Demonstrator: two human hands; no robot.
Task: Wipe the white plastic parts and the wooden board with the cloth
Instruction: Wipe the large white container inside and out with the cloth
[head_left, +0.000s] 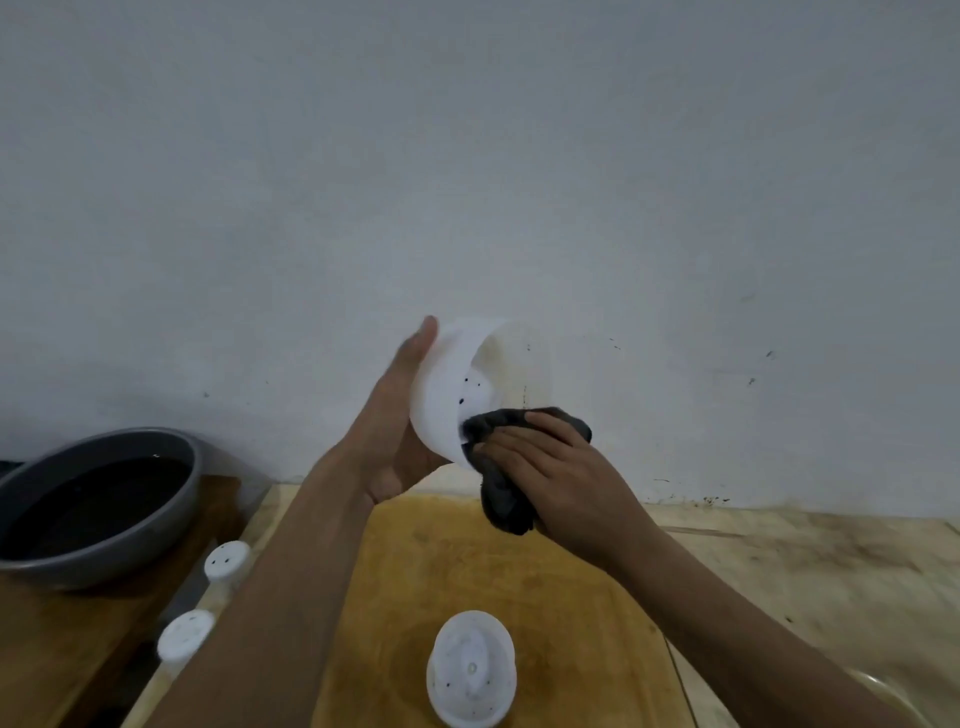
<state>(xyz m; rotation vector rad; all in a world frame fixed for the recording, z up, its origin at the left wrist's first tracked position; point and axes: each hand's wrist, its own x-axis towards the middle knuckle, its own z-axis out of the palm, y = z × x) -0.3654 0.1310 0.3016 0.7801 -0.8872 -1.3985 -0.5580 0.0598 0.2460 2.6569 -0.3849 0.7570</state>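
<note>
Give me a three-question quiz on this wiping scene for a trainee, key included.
1. How many small white caps stand left of the wooden board?
2. True or false: the left hand holds the dark cloth.
3. The white container is: A) lying on the wooden board; B) held up and tilted; C) upside down on the caps.

Key: 1) two. 2) false, the right hand grips the cloth at the container's rim. 3) B.
</note>
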